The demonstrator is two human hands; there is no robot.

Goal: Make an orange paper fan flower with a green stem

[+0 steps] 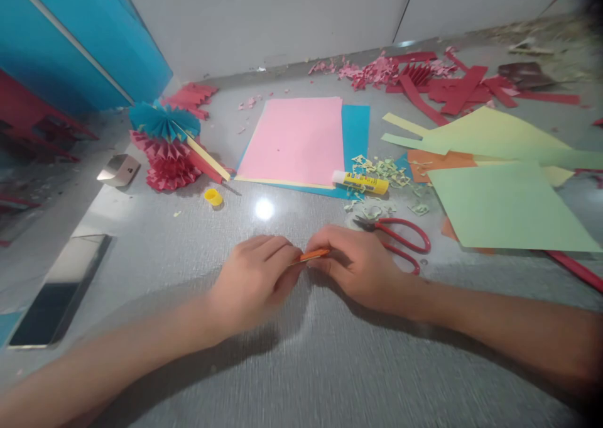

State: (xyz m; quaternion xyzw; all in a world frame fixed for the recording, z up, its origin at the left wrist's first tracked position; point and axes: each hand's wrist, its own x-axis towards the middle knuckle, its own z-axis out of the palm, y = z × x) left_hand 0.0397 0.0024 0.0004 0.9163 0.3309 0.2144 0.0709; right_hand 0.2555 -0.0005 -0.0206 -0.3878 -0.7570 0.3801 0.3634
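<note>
The orange paper strip (311, 255) sits between your hands, just above the grey table (141, 258) near you. Both hands are pinching it, your left hand (252, 280) at one end and your right hand (355, 264) at the other, with the fingers curled closed. Your fingers hide most of the strip, so you can't see its full length.

Just beside your right hand lie the red-handled scissors (400, 239), blades among pale scraps (377, 211). Farther off, the glue stick (360, 181) rests on the edge of a pink sheet (294, 140) stacked over a blue one (355, 132); its yellow cap (213, 197) sits to the left. To the right, a green sheet (506, 205) overlaps other colored paper, and red strips (461, 88) and pink shreds (372, 73) litter the far right. On the left stands a red-and-blue paper fan (164, 151).

The glossy table meets a white wall (264, 19) at the far edge, with a blue panel (80, 38) far left. A dark slab (59, 290) near left is hard to make out — possibly a phone.
</note>
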